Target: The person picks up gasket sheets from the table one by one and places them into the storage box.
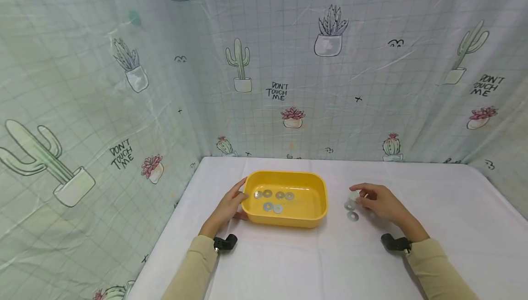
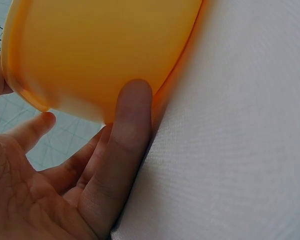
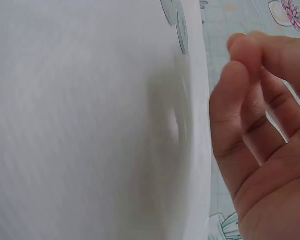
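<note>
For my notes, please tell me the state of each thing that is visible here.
Yellow plastic tray: upright, holds six metal washers.
Left hand: holds the tray's left end.
Right hand: pinches one washer.
Two loose washers: flat on the white table.

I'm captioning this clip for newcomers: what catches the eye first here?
The bright yellow tray at the middle of the white table, six metal washers lying in it. The left hand holds its left end, while the right hand pinches a washer above two loose washers to the tray's right.
</note>
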A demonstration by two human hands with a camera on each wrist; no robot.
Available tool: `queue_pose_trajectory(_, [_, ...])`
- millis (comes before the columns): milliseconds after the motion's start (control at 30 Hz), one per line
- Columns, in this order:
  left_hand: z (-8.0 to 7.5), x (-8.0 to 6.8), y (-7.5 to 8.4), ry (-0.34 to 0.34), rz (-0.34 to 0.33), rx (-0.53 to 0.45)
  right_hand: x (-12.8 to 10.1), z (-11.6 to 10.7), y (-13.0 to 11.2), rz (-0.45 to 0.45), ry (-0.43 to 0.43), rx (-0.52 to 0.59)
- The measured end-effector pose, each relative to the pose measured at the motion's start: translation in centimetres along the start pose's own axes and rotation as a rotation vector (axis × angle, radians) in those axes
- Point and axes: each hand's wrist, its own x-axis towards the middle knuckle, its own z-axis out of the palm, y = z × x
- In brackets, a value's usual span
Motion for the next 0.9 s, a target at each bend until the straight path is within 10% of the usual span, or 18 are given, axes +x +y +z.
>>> queue_pose_trajectory(900, [0.1,-0.3,0.0,-0.006,0.006,0.005,0.1,1.9,-2.3,-0.051,0.138,0.268])
